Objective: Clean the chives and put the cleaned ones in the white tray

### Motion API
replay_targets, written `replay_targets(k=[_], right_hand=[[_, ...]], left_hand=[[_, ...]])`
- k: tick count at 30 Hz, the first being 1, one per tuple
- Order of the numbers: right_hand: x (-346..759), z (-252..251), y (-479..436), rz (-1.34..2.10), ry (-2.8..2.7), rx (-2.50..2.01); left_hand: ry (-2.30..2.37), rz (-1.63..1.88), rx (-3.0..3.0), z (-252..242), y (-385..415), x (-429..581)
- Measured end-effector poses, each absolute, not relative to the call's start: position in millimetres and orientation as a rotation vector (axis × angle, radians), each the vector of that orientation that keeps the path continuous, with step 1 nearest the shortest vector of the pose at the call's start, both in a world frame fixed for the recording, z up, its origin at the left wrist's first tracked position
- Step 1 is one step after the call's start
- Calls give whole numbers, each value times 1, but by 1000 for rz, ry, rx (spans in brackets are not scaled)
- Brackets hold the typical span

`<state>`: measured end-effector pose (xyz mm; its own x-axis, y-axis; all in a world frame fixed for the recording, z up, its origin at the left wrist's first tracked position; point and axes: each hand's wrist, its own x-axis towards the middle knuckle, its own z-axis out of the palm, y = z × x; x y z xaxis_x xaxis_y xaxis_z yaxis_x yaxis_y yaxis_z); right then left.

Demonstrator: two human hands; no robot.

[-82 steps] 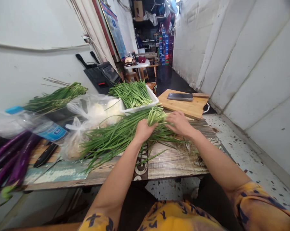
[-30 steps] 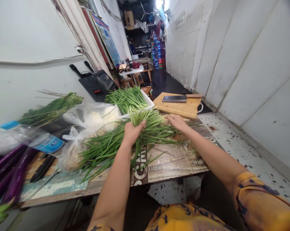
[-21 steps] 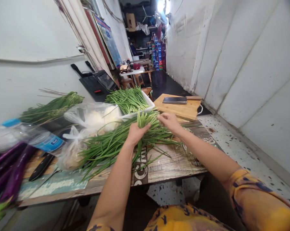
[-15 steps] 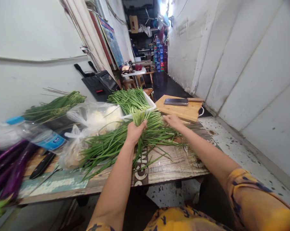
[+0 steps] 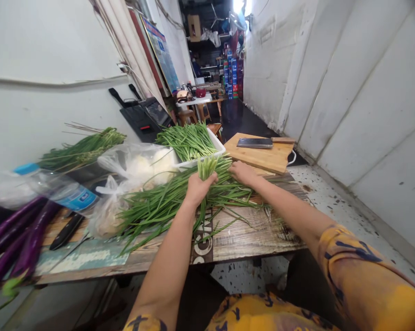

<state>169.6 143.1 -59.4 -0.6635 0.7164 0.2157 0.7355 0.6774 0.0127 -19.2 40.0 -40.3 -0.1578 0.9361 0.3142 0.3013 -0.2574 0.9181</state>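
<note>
My left hand (image 5: pixel 199 187) is wrapped round an upright bunch of garlic chives (image 5: pixel 206 168), pale stem ends up. Beneath and around it, a loose pile of garlic chives (image 5: pixel 162 200) spreads across the wooden table (image 5: pixel 248 234). At the right end of this pile, my right hand (image 5: pixel 242 174) has its fingers bent and together at the stem ends; whatever they grip is too small to make out. Just behind the pile, a white tray (image 5: pixel 218 143) holds more chives (image 5: pixel 188 141) laid lengthwise.
A cleaver (image 5: pixel 255 143) lies on a cutting board (image 5: pixel 262 156) at the back right. Leftward are a plastic bag of white items (image 5: pixel 148 168), a water bottle (image 5: pixel 69 195), a black-handled knife (image 5: pixel 66 232), eggplants (image 5: pixel 31 239) and another heap of greens (image 5: pixel 83 149). A wall (image 5: pixel 359 82) runs along the right.
My right hand has moved slightly left, closer to the stem ends of the pile. My left hand keeps its hold on the bunch. The view has shifted a little.
</note>
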Motion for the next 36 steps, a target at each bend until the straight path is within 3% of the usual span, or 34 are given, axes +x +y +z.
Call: replay_targets(k=[10, 16, 20, 26, 31, 36], right_hand=[[182, -38, 117, -411, -2619, -828], [185, -41, 79, 90, -2310, -745], [203, -42, 92, 509, -2193, -889], [225, -51, 114, 313, -2229, -1208], [190, -52, 89, 783, -2000, -934], [183, -41, 79, 845, -1878, -879]], left_hand=[[1565, 1536, 1682, -41, 37, -11], [1527, 1180, 1926, -38, 31, -2], [1544, 1245, 1797, -39, 31, -3], [1543, 1315, 1614, -41, 35, -6], [1512, 1324, 1640, -41, 34, -4], [1502, 1293, 1714, -40, 33, -3]])
